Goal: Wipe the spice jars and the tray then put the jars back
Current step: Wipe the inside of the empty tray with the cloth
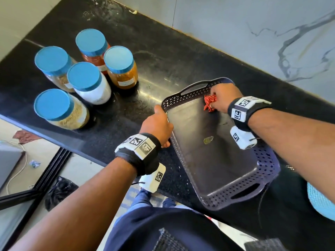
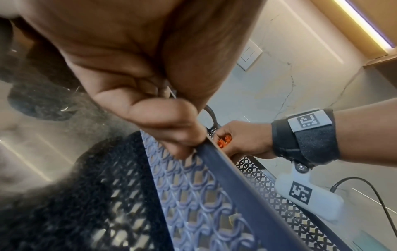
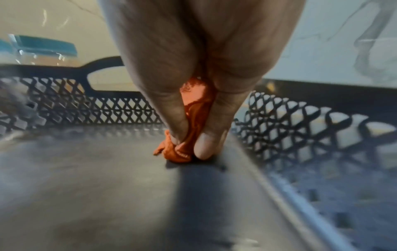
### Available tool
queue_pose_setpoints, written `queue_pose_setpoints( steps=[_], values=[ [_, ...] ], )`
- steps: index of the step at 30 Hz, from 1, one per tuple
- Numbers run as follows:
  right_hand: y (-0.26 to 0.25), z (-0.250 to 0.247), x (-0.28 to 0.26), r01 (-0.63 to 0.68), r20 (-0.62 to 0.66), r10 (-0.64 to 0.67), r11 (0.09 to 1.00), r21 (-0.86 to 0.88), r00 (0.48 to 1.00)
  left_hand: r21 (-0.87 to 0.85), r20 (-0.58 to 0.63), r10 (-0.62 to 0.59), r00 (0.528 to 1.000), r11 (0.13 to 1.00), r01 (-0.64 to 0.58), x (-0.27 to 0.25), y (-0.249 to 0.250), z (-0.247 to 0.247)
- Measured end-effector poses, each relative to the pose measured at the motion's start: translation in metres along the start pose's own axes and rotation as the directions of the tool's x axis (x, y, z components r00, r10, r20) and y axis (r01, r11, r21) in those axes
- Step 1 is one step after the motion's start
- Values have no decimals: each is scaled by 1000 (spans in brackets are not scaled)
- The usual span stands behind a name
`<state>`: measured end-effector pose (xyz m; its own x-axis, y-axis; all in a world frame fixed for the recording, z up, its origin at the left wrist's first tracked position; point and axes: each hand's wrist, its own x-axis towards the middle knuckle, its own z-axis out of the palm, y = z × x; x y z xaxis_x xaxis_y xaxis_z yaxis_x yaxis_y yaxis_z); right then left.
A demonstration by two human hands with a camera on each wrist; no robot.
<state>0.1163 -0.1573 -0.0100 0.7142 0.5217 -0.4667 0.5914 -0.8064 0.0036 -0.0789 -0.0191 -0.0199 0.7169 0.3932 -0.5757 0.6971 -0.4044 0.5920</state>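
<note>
A dark perforated tray (image 1: 268,171) lies on the black counter, with nothing in it but a small scrap (image 1: 208,140). My left hand (image 1: 159,124) grips the tray's left rim (image 2: 223,163), fingers curled over the edge. My right hand (image 1: 223,98) pinches a bunched orange cloth (image 1: 209,102) and presses it onto the tray floor near the far right corner (image 3: 182,151). Several blue-lidded spice jars stand on the counter to the left, among them a white one (image 1: 90,84), an orange one (image 1: 121,67) and a grain-filled one (image 1: 59,109).
A marble-patterned wall (image 1: 253,33) runs behind the counter. The counter's front edge (image 1: 54,140) drops to the floor at the left, where a black bag (image 1: 59,189) lies. The tray's near end overhangs toward my body. A light blue object (image 1: 320,201) sits at the right edge.
</note>
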Motion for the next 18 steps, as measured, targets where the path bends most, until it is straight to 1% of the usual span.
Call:
queue_pose_setpoints(
  steps=[1, 2, 4, 6, 7, 8, 10, 12, 14, 15, 16, 17, 18],
  values=[
    [-2, -1, 0, 7, -9, -7, 1000, 18, 1000, -11, 17, 12, 1000, 1000, -12, 1, 0, 0],
    [-12, 1, -1, 46, -15, -46, 999, 21, 999, -16, 26, 20, 999, 1000, -19, 1, 0, -1],
    [-47, 10, -8, 187, 5, -187, 982, 9, 982, -13, 11, 35, 999, 999, -34, 1, 2, 0],
    [-84, 23, -21, 346, 36, -347, 938, 27, 937, 13, -37, 46, 998, 999, -45, 1, 4, -2],
    [-94, 28, -29, 391, 42, -394, 918, 63, 918, 29, -50, 43, 998, 999, -42, 1, 5, -3],
    [-98, 31, -37, 418, 51, -423, 905, 80, 905, 37, -55, 33, 998, 999, -31, 1, 6, -5],
    [-85, 37, -54, 478, 100, -477, 878, 14, 873, 59, -46, 6, 999, 998, -3, 3, 7, -8],
    [-61, 45, -72, 478, 199, -460, 877, -50, 865, 95, -42, -10, 999, 995, 14, 9, 7, -10],
    [-42, 53, -91, 461, 283, -426, 885, -66, 859, 115, -37, -29, 999, 993, 33, 16, 8, -9],
    [-33, 56, -95, 447, 306, -407, 892, -70, 861, 122, -30, -34, 999, 992, 38, 20, 7, -9],
    [-25, 56, -95, 402, 308, -360, 912, -84, 881, 132, -27, -33, 999, 991, 36, 22, 6, -9],
    [-13, 52, -92, 330, 277, -291, 938, -105, 916, 137, -28, -32, 999, 990, 36, 25, 6, -9],
    [1, 47, -86, 232, 235, -199, 965, -123, 951, 133, -34, -37, 999, 990, 41, 27, 5, -10]
  ],
)
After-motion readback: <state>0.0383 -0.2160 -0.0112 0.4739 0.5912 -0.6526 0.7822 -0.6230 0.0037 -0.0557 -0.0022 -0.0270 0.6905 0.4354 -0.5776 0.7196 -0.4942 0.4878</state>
